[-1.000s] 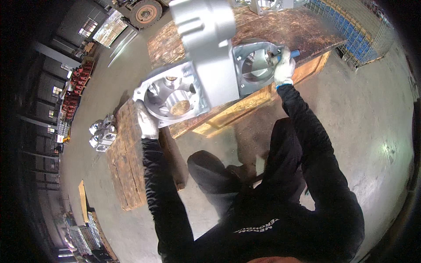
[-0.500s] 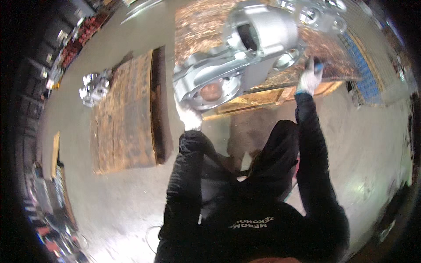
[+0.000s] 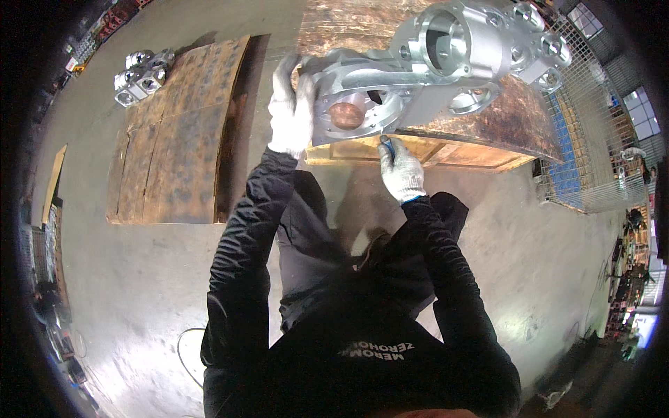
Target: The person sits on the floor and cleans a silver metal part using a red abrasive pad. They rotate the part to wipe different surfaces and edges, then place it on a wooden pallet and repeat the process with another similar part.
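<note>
A large silver machined metal casting [image 3: 418,104], with round bores and flanged rings, lies on a wooden crate [image 3: 519,122] in front of me. My left hand [image 3: 291,115], in a white knit glove, grips the casting's left end, its fingers over the edge. My right hand [image 3: 403,173], gloved the same way, is closed on a small blue-handled hand tool [image 3: 391,146]. Its thin tip points up at the near rim of the casting's left ring; whether it touches the metal I cannot tell. Through that ring's opening shows a brown surface.
A second wooden crate [image 3: 178,132] stands on the floor at the left, with a smaller silver casting [image 3: 144,76] at its far corner. To the right is a wire mesh cage [image 3: 592,167] with blue slats. A thin cable [image 3: 182,352] curls on the floor at the lower left.
My right hand has come left with the tool, from the crate's right part to the casting's left ring. My left hand has moved higher on the casting's end. The whole view has shifted.
</note>
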`<state>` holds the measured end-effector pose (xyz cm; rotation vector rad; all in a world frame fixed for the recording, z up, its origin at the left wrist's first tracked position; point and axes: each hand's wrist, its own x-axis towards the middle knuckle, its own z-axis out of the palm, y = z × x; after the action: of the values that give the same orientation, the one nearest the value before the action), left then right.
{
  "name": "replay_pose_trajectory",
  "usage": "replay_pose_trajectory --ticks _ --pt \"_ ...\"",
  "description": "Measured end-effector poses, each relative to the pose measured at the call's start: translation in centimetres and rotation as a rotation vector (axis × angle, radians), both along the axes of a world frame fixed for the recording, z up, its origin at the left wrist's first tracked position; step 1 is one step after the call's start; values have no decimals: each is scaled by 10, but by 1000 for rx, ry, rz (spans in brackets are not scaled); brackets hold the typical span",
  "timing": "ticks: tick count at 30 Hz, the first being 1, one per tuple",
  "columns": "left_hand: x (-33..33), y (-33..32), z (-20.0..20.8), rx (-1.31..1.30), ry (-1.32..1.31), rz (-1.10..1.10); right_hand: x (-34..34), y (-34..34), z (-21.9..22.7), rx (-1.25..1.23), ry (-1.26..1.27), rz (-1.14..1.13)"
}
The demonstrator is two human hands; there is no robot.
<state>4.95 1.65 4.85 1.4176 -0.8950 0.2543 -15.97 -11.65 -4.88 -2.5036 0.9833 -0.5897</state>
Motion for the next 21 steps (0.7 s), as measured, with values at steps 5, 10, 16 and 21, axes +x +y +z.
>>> replay_pose_trajectory --ticks 5,10,16,21 --pt "18 -16 30 193 80 -182 4 -4 -12 -53 -17 -21" --pt "33 -12 19 324 21 -179 27 22 -35 61 -111 -96" --pt "30 -16 11 287 -88 -142 59 67 -80 -71 -190 -261" --pt "36 -25 1 176 -254 -51 70 100 -24 120 -260 -44"
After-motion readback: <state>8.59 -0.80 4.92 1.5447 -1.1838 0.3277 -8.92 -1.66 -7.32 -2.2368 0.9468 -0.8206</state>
